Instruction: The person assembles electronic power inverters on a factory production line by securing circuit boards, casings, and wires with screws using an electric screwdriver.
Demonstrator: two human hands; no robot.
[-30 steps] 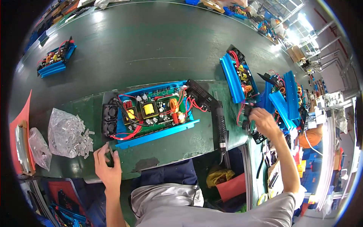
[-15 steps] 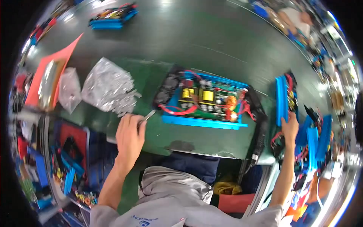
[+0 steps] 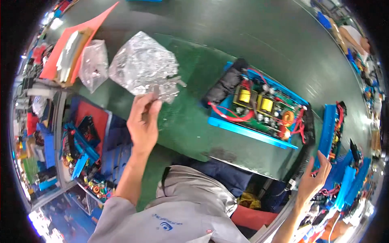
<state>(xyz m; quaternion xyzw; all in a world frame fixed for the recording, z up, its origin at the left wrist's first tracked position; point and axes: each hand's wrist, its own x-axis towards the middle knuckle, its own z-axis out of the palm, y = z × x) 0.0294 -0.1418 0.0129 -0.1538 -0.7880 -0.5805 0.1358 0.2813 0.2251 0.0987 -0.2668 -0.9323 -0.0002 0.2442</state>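
Observation:
My left hand pinches a small flat silver metal strip at the near edge of a clear plastic bag. Similar metal strips lie loose at the bag's mouth. Right of it sits a blue metal housing with a circuit board, yellow-wrapped transformers, a copper coil and red wires. Black sleeved bundles flank that housing at both ends. My right hand has its fingers stretched out beside the near end of another blue housing; whether they touch it, I cannot tell.
A second clear bag and a red-orange sheet stand at the left of the green work surface. More blue units crowd the right side. A bin of blue parts sits lower left. Another person is at far right.
My view has turned, shifting the bench things rightward. My left hand has brought the metal strip over to the bag's loose strips. My right hand's fingers have loosened from the right-hand blue housing.

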